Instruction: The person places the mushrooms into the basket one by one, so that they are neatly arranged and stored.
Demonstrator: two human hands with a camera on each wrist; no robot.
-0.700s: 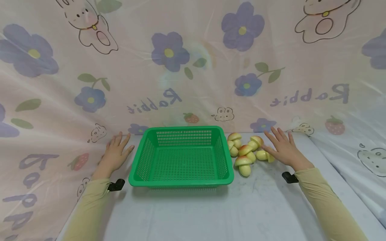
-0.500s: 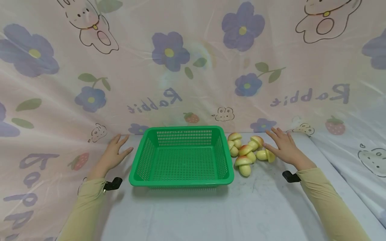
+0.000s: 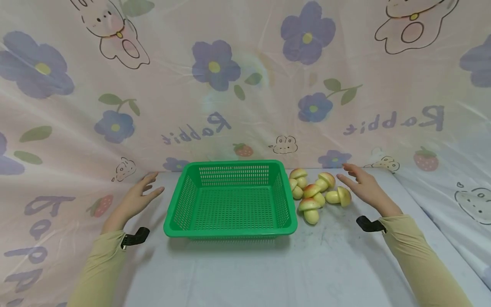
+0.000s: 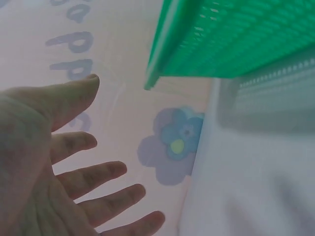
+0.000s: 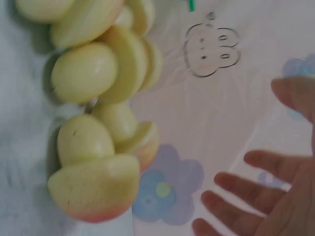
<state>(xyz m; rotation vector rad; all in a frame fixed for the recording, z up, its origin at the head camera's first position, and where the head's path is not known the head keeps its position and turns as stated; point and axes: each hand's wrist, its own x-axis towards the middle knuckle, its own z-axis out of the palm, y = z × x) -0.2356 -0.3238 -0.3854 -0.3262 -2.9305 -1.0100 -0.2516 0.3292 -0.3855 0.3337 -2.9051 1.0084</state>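
Observation:
A green plastic basket (image 3: 230,233) with slotted walls stands in the middle of the table, nothing inside it. Right of it lies a cluster of several toy mushrooms (image 3: 310,209), pale yellow with reddish caps. My left hand (image 3: 134,200) hovers left of the basket, palm turned inward, thumb and fingers apart and holding nothing. On the other side my right hand (image 3: 364,187) is held just right of the mushrooms, also without anything in it. The right wrist view shows the spread fingers (image 5: 251,191) beside the nearest mushroom (image 5: 93,187).
A white cloth (image 3: 238,277) covers the table. Behind it hangs a pale curtain (image 3: 261,128) printed with flowers and rabbits, which also closes in the left side. A small black wrist camera (image 3: 136,236) sticks out from the left sleeve, another black camera (image 3: 370,224) from the right.
Both hands have turned from palms down to palms facing inward. The left hand has shifted a little left, and the right hand slightly right, away from the mushrooms. Basket and mushrooms stay put.

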